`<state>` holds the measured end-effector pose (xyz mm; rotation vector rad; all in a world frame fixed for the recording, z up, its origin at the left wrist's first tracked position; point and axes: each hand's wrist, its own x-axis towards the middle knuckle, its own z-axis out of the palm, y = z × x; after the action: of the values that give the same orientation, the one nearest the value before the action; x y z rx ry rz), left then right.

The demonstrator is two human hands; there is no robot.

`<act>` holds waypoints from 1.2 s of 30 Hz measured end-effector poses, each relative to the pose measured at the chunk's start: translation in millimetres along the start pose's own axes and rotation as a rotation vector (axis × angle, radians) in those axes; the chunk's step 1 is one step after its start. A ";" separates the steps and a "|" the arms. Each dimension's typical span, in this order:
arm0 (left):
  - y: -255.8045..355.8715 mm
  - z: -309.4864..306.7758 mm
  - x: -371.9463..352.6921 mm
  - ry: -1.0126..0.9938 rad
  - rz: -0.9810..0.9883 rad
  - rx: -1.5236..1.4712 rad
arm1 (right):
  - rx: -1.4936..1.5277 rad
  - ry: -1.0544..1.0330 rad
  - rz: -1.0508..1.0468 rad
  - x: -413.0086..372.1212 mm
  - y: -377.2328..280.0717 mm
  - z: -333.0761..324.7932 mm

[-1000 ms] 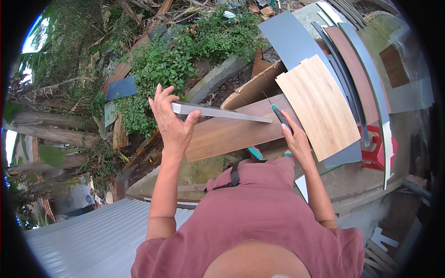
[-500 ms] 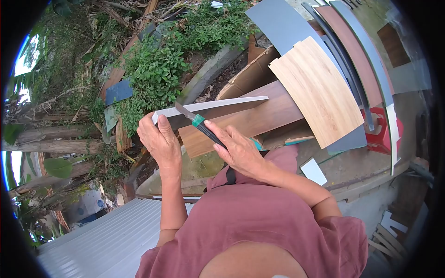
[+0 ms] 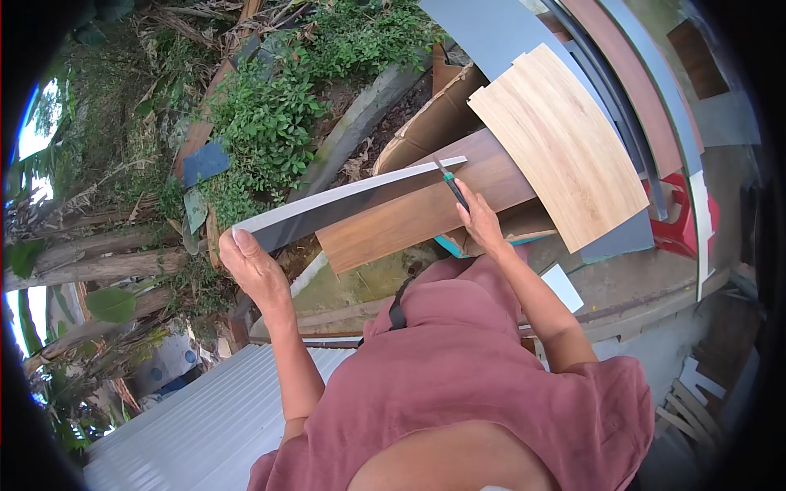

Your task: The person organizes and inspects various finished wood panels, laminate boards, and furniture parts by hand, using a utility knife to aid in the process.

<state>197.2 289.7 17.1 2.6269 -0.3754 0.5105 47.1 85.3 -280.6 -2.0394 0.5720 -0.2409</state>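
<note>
My left hand [image 3: 255, 266] is closed around the near-left end of a long dark board [image 3: 344, 206] with a pale edge, which it holds up on its side. In my right hand [image 3: 481, 219] is a green and black utility knife [image 3: 452, 184]. Its blade lies at the board's pale edge, close to the far right end; whether it touches cannot be made out. Beneath the dark board is a brown wood-grain plank [image 3: 409, 214], slanting up to the right. A light wood-grain panel [image 3: 561, 147] overlaps that plank's far end.
An open cardboard box [image 3: 434, 119] sits behind the planks. Grey panels [image 3: 491, 41] and long strips [image 3: 626, 82] lean at the upper right, near a red plastic stool [image 3: 673, 217]. Green bushes [image 3: 262, 123] grow on the left. Corrugated sheet metal [image 3: 213, 417] lies lower left.
My right hand has slid the knife along the board's edge, away from my left hand toward the far right end. My left hand and its end of the board have shifted left and down.
</note>
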 end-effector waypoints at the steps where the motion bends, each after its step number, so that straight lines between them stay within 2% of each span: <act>1: -1.9 -0.4 0.1 -0.005 -0.016 -0.003 | 0.006 0.022 0.047 2.6 20.9 7.2; 4: -9.8 -0.6 0.2 -0.010 -0.035 -0.019 | -0.011 0.045 0.173 11.6 72.2 23.2; 8: -20.7 -2.3 0.3 -0.018 -0.061 -0.028 | -0.067 0.065 0.161 23.2 116.7 37.3; 11: -27.2 -0.7 3.7 -0.015 -0.108 -0.015 | 0.659 -0.102 0.531 30.0 99.3 23.3; 12: -29.0 -0.2 4.1 0.003 -0.142 -0.022 | 0.660 -0.102 0.531 31.2 91.3 21.0; 14: -35.0 -0.8 5.1 0.000 -0.165 -0.031 | 1.015 -0.120 0.649 30.6 83.7 21.6; 18: -40.6 0.0 5.0 0.015 -0.217 -0.060 | 1.067 -0.174 0.713 25.2 88.2 33.8; 21: -41.0 -1.4 5.3 -0.006 -0.236 -0.040 | 0.964 -0.359 0.756 11.8 93.5 50.0; 25: -43.9 0.9 7.9 0.010 -0.232 -0.042 | 0.955 -0.369 0.865 -13.7 94.3 64.8; 26: -48.1 0.6 8.5 0.008 -0.215 -0.040 | 0.952 -0.361 0.863 -20.5 94.4 64.8; 28: -49.9 0.4 10.0 0.006 -0.190 -0.065 | 0.752 -0.341 0.704 -30.7 93.0 60.4; 30: -48.1 1.1 9.7 0.024 -0.185 -0.054 | 0.822 0.076 0.666 -36.9 73.9 47.4; 32: -62.7 3.0 8.6 0.022 -0.156 -0.049 | 0.798 0.155 0.645 -28.5 74.6 33.2; 33: -66.6 4.4 6.2 0.038 -0.144 -0.078 | 0.848 0.132 0.622 -23.3 70.7 25.4; 36: -74.2 5.1 4.4 0.039 -0.093 -0.124 | 0.597 0.013 0.297 7.6 1.4 -17.2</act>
<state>227.7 350.9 -12.4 2.4980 -0.2629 0.4914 46.5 67.9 -273.4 -1.3612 0.7042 -0.2157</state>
